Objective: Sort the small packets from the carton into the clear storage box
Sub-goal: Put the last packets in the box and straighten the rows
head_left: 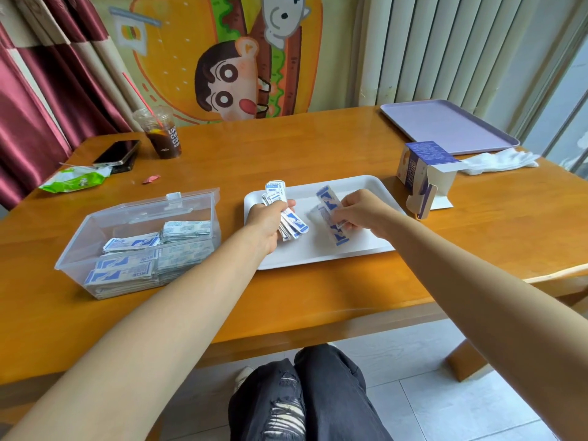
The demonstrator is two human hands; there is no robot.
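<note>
A white tray (318, 259) lies mid-table. Over its left part my left hand (270, 219) grips a bundle of small blue-and-white packets (294, 224), their ends sticking out above and below the fist. My right hand (362, 211) pinches several loose packets (331, 214) lying on the tray. The clear storage box (79, 246) stands to the left with its lid open, holding stacked packets (140, 262) in rows. The open purple-and-white carton (423, 173) lies on its side beyond the tray's right end.
A lilac tray (445, 125) and white gloves (499, 160) sit at the back right. An iced drink cup (160, 132), a phone (117, 152), a green wipes pack (74, 179) and a small red wrapper (151, 178) are at the back left. My knees are under the table's front edge.
</note>
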